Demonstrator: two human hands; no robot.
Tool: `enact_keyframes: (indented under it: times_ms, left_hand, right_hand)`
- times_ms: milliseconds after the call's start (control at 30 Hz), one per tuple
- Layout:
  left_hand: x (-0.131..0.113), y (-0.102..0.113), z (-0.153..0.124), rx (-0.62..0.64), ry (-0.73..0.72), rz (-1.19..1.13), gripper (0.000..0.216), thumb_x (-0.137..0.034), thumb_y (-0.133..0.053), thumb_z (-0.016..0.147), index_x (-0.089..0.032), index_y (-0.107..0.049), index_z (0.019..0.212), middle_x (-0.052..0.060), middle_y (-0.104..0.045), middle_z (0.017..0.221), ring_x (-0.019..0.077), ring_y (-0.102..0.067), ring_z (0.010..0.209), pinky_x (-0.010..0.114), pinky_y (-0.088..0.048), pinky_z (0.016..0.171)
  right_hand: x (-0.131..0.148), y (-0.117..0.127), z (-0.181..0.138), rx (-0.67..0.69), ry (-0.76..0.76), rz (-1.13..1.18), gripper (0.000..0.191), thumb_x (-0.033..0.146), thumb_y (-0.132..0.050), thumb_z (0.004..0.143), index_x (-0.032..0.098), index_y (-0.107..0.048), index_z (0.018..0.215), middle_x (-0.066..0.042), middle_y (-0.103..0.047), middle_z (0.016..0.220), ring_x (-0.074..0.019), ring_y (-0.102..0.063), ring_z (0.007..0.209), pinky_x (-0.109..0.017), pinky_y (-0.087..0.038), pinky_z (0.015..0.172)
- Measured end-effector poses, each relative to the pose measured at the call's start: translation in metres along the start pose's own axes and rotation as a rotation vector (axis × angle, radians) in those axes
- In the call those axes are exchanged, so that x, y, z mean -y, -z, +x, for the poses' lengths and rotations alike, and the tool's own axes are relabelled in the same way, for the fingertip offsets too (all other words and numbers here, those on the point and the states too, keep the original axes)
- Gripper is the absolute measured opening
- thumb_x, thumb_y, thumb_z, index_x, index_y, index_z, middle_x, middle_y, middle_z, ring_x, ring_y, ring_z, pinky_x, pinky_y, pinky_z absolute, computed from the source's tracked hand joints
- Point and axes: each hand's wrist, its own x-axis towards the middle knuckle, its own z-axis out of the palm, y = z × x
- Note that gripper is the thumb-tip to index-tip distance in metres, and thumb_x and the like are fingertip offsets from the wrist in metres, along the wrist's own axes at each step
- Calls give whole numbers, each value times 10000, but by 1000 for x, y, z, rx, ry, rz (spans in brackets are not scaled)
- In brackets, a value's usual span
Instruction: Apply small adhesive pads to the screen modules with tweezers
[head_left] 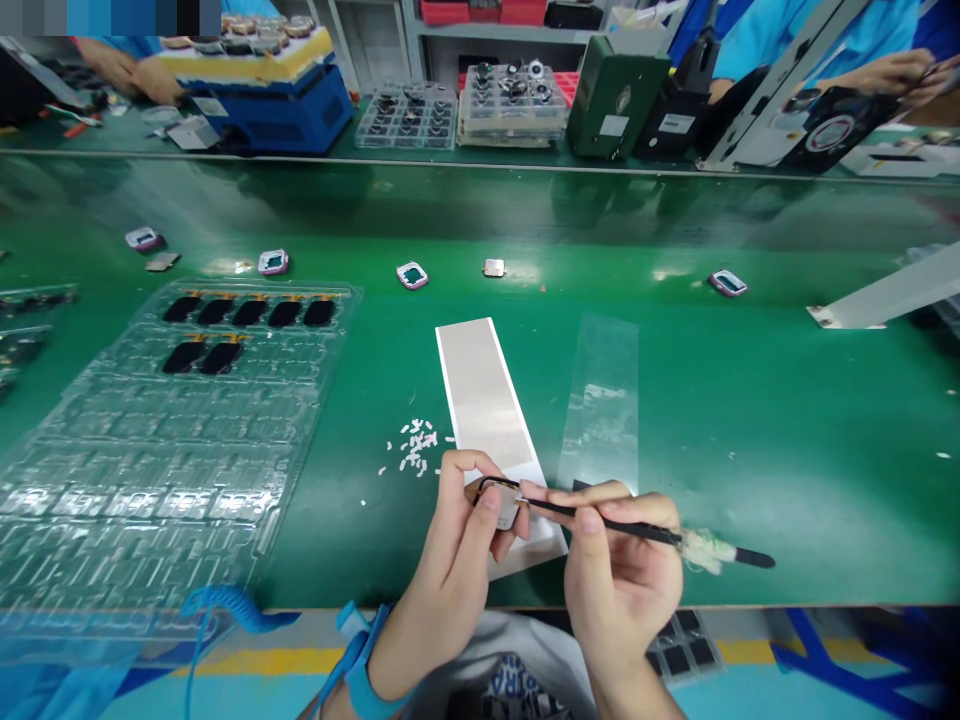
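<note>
My left hand [465, 540] pinches a small display module [508, 508] between thumb and fingers, its silvery back up and a dark edge showing. In my right hand [626, 570] are slim black tweezers [637, 528], held like a pen, with pale wrapping near the rear end. Their tip touches or nearly touches the right edge of the module; the exact contact is too small to tell. Beneath both hands lies a white-bordered grey sheet [487, 390]. Small white strips [417, 445] are scattered left of it, and a clear film [604, 400] lies to the right.
A clear plastic tray [187, 420] with several black displays [250, 311] covers the left. Pink-rimmed watch cases [412, 275] sit farther back. Beyond the ledge stand a blue machine [277, 110] and a green box [616, 95]; other people's hands [131, 75] work there. A blue coiled cord [236, 605] hangs at the front edge.
</note>
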Motion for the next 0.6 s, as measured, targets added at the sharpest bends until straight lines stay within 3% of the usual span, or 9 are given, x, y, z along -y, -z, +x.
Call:
enact_keyframes:
  times_ms: [267, 433, 600]
  left_hand:
    - [6, 0, -1, -17, -57, -3, 157, -401, -416, 1052, -244, -415, 1043, -28, -554, 745, 87, -518, 651, 154, -381, 538]
    - [5, 1, 2, -31, -115, 61, 168, -399, -465, 1038, -249, -396, 1009, -69, -518, 669, 58, -444, 559, 139, -307, 493]
    - [7, 5, 2, -48, -51, 186, 219, -400, -522, 1010, -258, -357, 991, -88, -483, 628, 78, -415, 548, 164, -323, 510]
  right_hand:
    - [-1, -1, 0, -6, 27, -38, 215, 39, -525, 947, 246, -554, 996, -9, -679, 885, -185, -750, 901, -323, -665, 742]
    - [-1, -2, -2, -1, -28, 11, 181, 70, -518, 962, 246, -547, 996, -14, -680, 906, -198, -755, 905, -319, -668, 707]
    - [11, 19, 8, -72, -62, -46, 138, 108, -559, 956, 240, -540, 992, -11, -685, 927, -201, -758, 903, -347, -671, 758]
